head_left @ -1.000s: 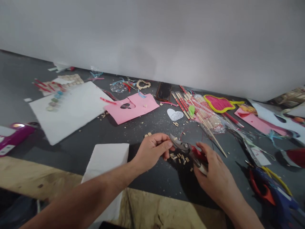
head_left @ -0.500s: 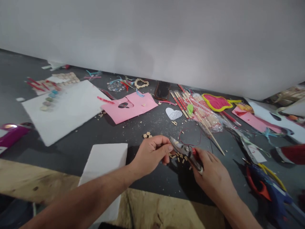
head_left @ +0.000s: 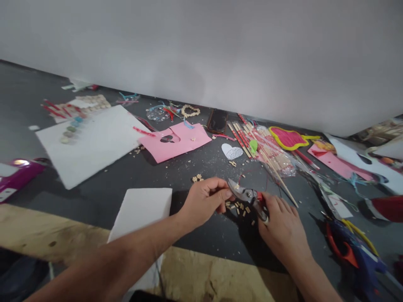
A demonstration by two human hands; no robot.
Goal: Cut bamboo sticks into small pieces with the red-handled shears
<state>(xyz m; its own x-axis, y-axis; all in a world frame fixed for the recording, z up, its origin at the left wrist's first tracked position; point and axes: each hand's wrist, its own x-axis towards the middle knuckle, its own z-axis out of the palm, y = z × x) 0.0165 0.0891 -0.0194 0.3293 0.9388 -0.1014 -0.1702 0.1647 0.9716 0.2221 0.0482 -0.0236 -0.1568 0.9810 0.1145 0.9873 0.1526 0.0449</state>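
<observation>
L hand (head_left: 203, 202): thumb + index fingers pressed tog. at blade tip of pruning shears (head_left: 249, 193); can't tell if a stick end sits in the pinch, too small. R hand (head_left: 283, 222): fingers wrapped round shears' handles. Short wood pcs (head_left: 242, 206) scattered on desk (head_left: 204, 249) betw. L + R fingers, below blades; prob. cut already. Pale cluster (head_left: 197, 178) of small pcs just beyond L fingers. Est. partway: long stick (head_left: 285, 188) + red-banded sticks (head_left: 241, 138), beyond R fingers, look uncut.
</observation>
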